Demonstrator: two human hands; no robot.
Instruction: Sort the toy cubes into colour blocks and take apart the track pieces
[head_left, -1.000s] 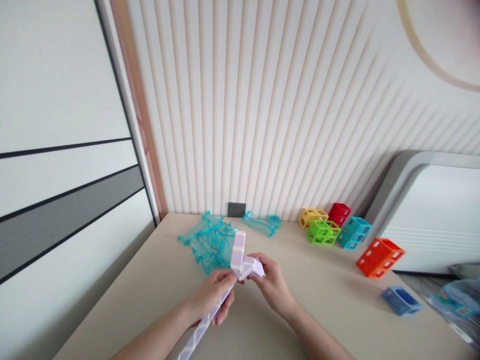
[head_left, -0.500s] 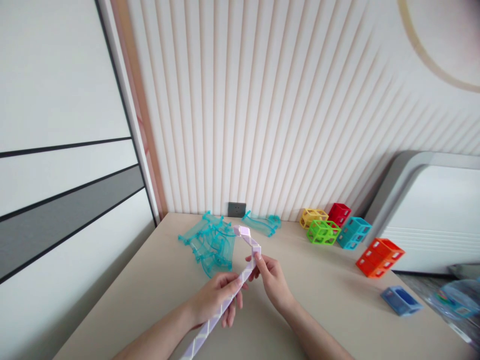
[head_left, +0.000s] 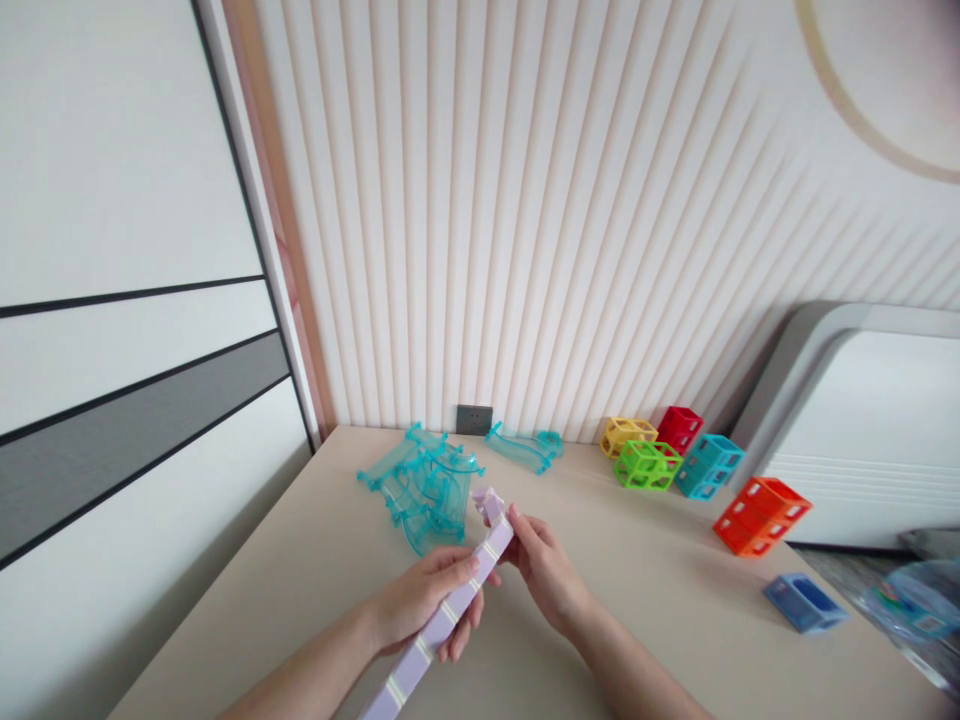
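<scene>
Right above the beige tabletop (head_left: 645, 630), we had our left hand (head_left: 424, 600) wrapped, fingers closed, round a segmented lilac-and-white plastic stick (head_left: 441, 624); our right hand (head_left: 551, 578) kinda pinched its bent end, near see-through teal plastic pieces (head_left: 427, 490).

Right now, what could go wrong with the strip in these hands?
The near end of the purple strip runs out of frame, so a snag there might go unseen. Its bent far end appears close to the turquoise pieces and could nudge them if the right hand slips.
</scene>
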